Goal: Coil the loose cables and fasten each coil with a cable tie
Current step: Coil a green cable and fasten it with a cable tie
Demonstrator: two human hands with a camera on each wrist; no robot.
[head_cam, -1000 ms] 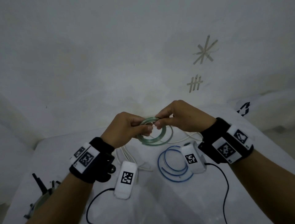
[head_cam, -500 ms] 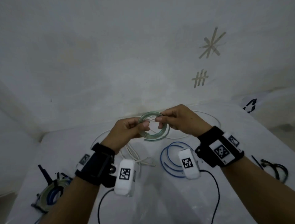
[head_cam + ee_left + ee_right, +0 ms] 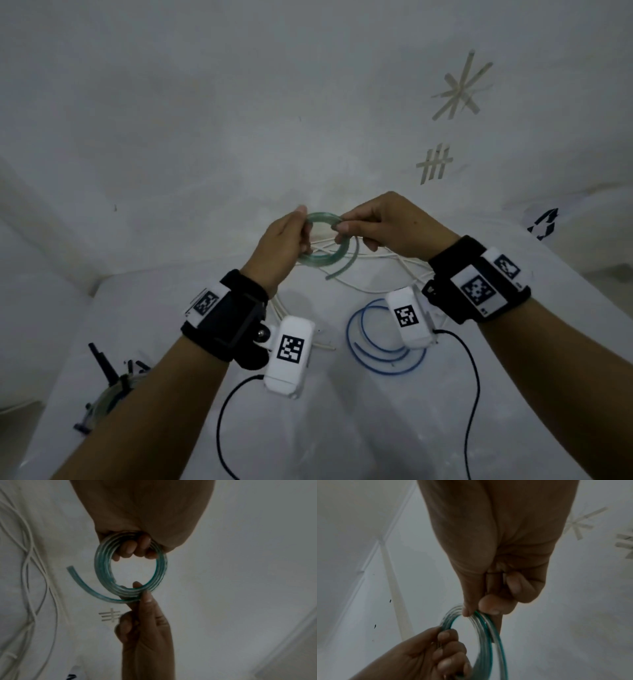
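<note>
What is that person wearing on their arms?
Both arms are bare, with no sleeves. Each wrist has a wide black band carrying white labels printed with black square codes; the right wrist's band shows two such labels. A white boxy camera with its own square code hangs under the left wrist, another under the right. A thin black cable trails from each camera.

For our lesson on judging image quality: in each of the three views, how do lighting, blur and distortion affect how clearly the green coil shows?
Head view: dim, even light, wide-angle bending at the edges, green coil small but sharp. Left wrist view: dark, left hand shadowed, coil clear, its loose tail slightly smeared. Right wrist view: dim, coil streaked by motion blur beneath the right hand.
</note>
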